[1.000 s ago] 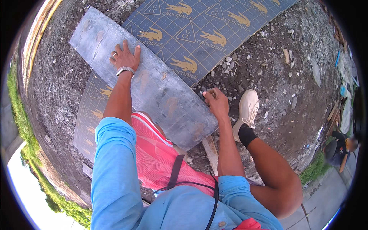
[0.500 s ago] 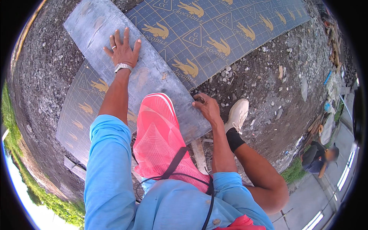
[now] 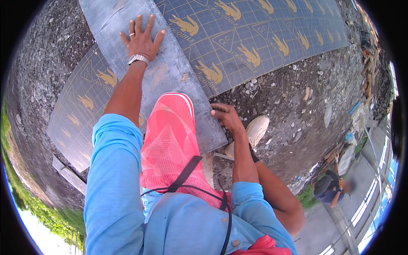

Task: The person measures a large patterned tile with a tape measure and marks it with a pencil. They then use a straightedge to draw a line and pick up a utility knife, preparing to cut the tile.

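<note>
A long grey board (image 3: 170, 85), dusty and scuffed, lies slantwise in front of me across two dark printed sheets. My left hand (image 3: 142, 42), with a ring and a metal wristwatch, rests flat on its upper part, fingers spread. At the board's right edge, near its close corner, my right hand (image 3: 227, 117) has its thumb and bent fingers against the edge; some fingertips are hidden. One gridded sheet with gold animal prints (image 3: 263, 32) extends to the upper right, and a similar sheet (image 3: 76, 110) shows on the left.
A pink patterned flap (image 3: 170, 131) with a black strap covers the board's near part. My light shoe (image 3: 257, 131) stands on gravel beside my right hand. Wood scraps (image 3: 372, 68) lie at the far right. Another person (image 3: 329, 189) crouches at the lower right.
The view has shifted slightly, bringing the board lower left parts and sheets to new places in it. Both hands stay at the board. The other person's arms have moved.
</note>
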`<state>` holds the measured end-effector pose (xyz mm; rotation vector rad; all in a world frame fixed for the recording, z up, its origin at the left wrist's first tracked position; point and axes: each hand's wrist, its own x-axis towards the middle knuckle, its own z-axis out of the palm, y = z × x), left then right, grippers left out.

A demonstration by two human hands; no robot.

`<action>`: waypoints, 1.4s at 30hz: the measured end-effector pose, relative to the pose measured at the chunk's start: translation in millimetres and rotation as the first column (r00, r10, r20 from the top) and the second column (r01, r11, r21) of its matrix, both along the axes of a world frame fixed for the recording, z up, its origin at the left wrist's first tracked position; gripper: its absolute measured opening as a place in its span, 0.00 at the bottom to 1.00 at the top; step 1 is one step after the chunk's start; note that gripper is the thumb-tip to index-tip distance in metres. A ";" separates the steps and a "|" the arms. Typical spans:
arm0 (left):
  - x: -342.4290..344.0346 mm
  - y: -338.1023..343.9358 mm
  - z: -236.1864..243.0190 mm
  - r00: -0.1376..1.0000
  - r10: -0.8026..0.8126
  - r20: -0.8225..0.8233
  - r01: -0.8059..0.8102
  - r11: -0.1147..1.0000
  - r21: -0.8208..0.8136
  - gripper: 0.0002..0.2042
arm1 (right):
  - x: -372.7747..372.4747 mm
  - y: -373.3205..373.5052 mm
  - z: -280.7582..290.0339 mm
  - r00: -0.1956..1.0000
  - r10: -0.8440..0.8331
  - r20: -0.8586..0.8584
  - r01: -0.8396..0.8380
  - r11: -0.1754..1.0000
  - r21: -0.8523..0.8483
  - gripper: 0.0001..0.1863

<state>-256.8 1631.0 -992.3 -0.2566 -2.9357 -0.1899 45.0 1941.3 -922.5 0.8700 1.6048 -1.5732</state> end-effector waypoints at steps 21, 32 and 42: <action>-1.1 6.9 21.8 0.990 0.045 0.133 -0.037 0.997 -0.064 0.38 | -50.2 -1.7 40.8 0.799 0.595 0.080 -0.520 0.620 0.588 0.19; -4.0 9.4 33.4 0.977 0.066 0.202 -0.069 0.998 0.006 0.40 | -206.7 -34.9 34.8 0.907 0.104 -0.409 0.004 0.967 0.253 0.16; -6.7 12.5 39.8 0.974 0.059 0.218 -0.063 0.998 0.012 0.41 | -378.5 -121.3 18.1 0.720 0.479 -0.502 -0.099 0.787 0.609 0.12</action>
